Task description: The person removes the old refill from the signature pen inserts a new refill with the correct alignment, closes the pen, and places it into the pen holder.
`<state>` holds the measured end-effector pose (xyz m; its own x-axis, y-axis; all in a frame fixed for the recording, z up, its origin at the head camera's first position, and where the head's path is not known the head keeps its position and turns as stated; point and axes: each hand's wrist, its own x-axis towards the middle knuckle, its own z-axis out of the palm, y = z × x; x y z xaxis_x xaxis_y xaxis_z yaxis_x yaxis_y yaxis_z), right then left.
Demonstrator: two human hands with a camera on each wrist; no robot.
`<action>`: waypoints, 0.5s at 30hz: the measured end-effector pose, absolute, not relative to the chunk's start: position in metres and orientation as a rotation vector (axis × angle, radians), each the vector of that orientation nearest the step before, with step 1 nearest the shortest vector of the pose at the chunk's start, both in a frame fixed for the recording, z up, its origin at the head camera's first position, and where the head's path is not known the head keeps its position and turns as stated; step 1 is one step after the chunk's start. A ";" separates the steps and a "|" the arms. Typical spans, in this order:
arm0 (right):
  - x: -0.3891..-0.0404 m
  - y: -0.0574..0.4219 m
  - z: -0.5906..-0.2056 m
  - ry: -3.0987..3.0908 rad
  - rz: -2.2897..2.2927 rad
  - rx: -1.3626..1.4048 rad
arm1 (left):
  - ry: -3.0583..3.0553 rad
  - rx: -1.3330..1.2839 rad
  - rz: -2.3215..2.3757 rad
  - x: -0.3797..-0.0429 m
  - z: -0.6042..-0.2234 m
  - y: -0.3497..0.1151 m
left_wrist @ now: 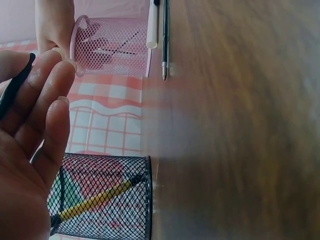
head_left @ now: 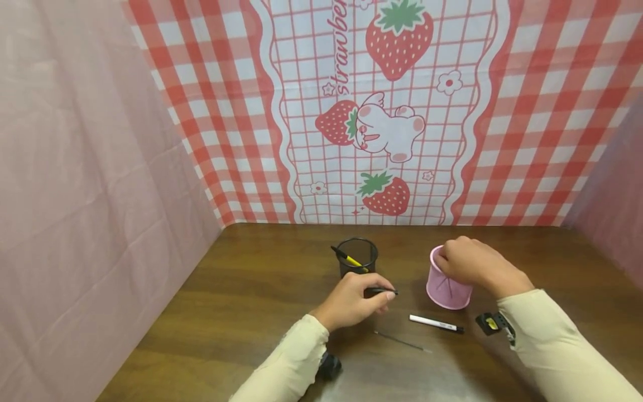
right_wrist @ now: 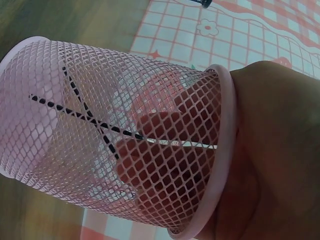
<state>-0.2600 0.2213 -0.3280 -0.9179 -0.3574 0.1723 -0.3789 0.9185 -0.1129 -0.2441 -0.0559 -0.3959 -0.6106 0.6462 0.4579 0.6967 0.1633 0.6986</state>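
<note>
Carefully, I'm pinching a black pen (head_left: 378, 290) with my left fingers (head_left: 374, 278) while my right fingers (right_wrist: 151, 157), grip unclear, are probably needing a light touch among thin sticks (right_wrist: 91, 121) inside the pink cup (head_left: 434, 281).

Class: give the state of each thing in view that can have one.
Black mesh cup: upright
Yellow-and-black pen: leaning inside it
Pink mesh cup: upright
Two thin rods: crossed inside it
White pen: lying on the table
Thin refill: lying on the table
Left hand: pinching a black pen
Right hand: fingers inside pink cup; grip unclear
</note>
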 end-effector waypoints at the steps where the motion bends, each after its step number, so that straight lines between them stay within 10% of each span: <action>1: -0.260 0.221 -0.328 -2.942 0.217 0.563 | -2.356 -1.361 -1.464 -0.244 -0.396 -0.056; 15: -0.262 0.219 -0.324 -2.975 0.265 0.630 | -2.341 -1.365 -1.470 -0.243 -0.395 -0.055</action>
